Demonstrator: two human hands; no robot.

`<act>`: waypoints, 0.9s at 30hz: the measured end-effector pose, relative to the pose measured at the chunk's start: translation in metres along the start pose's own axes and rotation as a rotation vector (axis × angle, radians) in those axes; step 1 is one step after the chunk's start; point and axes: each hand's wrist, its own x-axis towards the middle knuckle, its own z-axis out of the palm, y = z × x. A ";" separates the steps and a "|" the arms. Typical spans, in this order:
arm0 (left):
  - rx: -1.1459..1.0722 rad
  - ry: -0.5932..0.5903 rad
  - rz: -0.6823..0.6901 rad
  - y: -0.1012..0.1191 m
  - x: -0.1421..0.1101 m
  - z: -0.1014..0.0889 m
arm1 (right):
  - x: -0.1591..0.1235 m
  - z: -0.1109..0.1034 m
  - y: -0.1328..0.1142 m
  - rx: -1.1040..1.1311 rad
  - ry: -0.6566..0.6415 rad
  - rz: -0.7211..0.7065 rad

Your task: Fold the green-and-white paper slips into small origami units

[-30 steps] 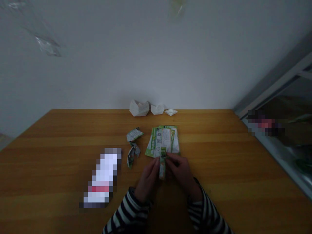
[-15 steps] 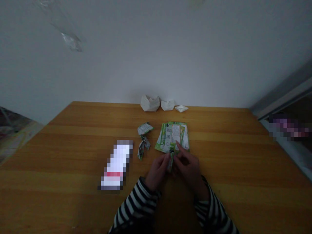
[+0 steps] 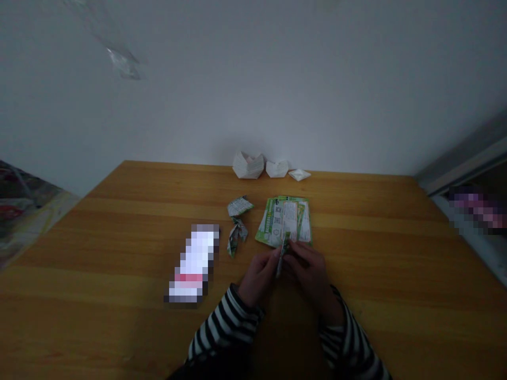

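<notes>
Between my two hands is a narrow folded piece of green-and-white printed paper (image 3: 282,256), seen nearly edge-on. My left hand (image 3: 257,274) pinches its left side with thumb and fingers. On the other side, my right hand (image 3: 311,272) grips it, fingers bent around the upper part. Just beyond lies a stack of green-and-white printed sheets (image 3: 277,216), its near edge partly covered by the held paper and my right fingers. To the left are two folded paper pieces of the same print, a flatter one (image 3: 239,206) and a crumpled-looking one (image 3: 236,236).
A lit phone (image 3: 194,264), blurred out, lies left of my hands on the wooden table (image 3: 376,253). Along the wall stand three white folded paper shapes: a large one (image 3: 248,167), a smaller one (image 3: 277,169) and a flat boat-like one (image 3: 300,174).
The folded paper has turned in my hands and now shows a thinner edge. My right index finger has come down from pointing forward onto the paper. The view has shifted slightly.
</notes>
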 end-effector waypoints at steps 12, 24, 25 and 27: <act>0.063 -0.063 0.043 0.008 -0.001 0.001 | 0.003 -0.003 0.003 -0.013 -0.016 -0.002; 0.080 -0.120 0.064 0.003 0.000 -0.002 | 0.003 -0.005 0.004 0.010 -0.028 0.002; 0.082 -0.116 0.073 0.002 0.000 -0.002 | 0.003 -0.005 0.004 0.012 -0.024 0.000; 0.094 -0.095 0.087 -0.001 0.001 -0.002 | 0.003 -0.006 0.006 0.005 -0.034 -0.006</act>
